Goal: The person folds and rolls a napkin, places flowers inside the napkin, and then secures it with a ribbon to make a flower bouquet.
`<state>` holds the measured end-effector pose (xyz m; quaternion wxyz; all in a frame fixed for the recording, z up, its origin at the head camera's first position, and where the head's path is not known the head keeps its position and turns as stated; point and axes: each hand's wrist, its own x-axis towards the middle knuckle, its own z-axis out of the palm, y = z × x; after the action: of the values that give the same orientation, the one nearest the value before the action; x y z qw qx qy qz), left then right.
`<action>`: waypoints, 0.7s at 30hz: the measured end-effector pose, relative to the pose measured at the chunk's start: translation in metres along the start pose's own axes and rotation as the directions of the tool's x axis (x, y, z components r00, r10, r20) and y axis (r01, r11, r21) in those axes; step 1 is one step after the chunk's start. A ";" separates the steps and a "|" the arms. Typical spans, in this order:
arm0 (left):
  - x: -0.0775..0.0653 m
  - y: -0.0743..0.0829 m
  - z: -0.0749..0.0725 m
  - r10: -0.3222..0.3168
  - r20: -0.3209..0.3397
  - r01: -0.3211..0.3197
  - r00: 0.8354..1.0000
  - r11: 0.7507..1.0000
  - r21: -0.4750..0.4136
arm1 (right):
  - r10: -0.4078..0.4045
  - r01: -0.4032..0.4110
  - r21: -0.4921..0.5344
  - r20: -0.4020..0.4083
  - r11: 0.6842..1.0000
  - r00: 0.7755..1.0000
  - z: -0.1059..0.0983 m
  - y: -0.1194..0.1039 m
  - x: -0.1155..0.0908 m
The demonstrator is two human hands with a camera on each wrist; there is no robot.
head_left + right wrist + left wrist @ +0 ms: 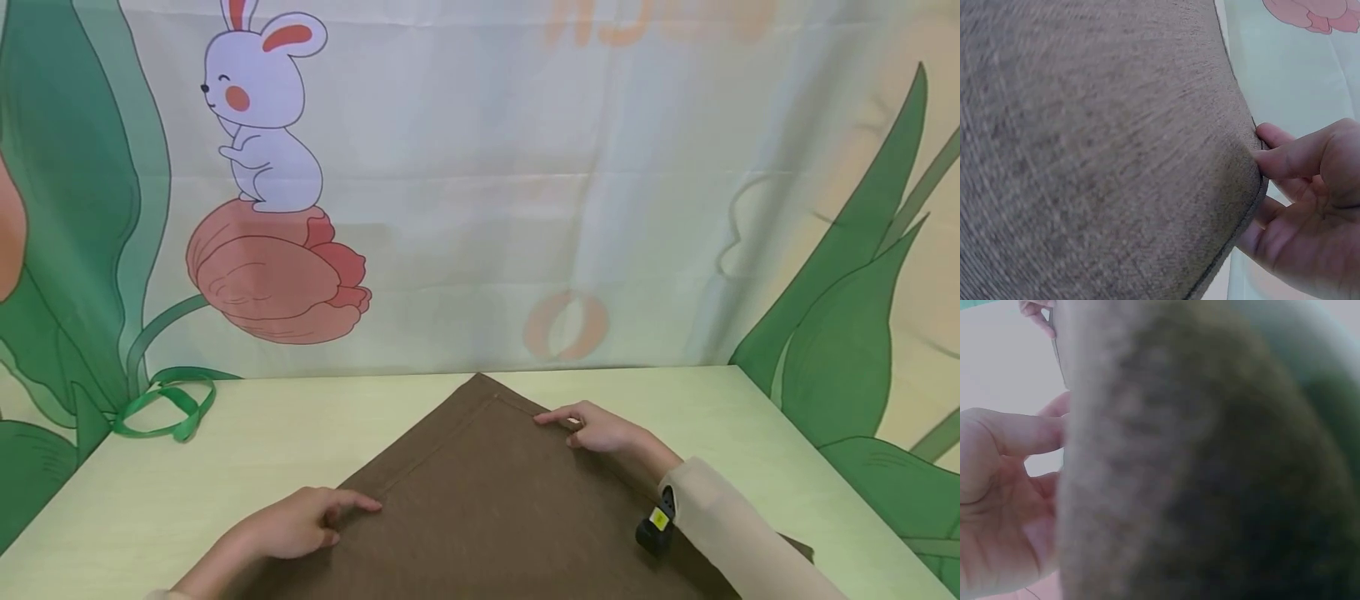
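Note:
A brown cloth with a stitched hem fills the front middle in the head view, one corner pointing to the back of the table. At its left edge my left hand holds the cloth, index finger stretched over the top. My right hand grips the right edge, closer to the far corner. The right wrist view shows the thumb on one face of the cloth and fingers behind its edge. In the left wrist view the blurred cloth hides the fingertips; the left thumb meets its edge.
A green ribbon lies looped at the table's back left. The pale table ends against a printed curtain with a rabbit, flowers and leaves. A black wrist device with a yellow label sits at the right sleeve.

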<state>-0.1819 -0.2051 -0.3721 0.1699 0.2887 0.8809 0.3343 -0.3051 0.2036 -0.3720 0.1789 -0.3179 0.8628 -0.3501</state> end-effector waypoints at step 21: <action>0.021 -0.014 -0.025 -0.055 -0.081 0.060 0.995 0.996 0.067 | -0.004 -0.004 -0.091 -0.089 0.996 0.996 -0.016 0.005 0.053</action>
<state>-0.2164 -0.2125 -0.3665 0.1342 0.2554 0.9060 0.3096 -0.3550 0.1785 -0.3693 0.1255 -0.3098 0.8851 -0.3239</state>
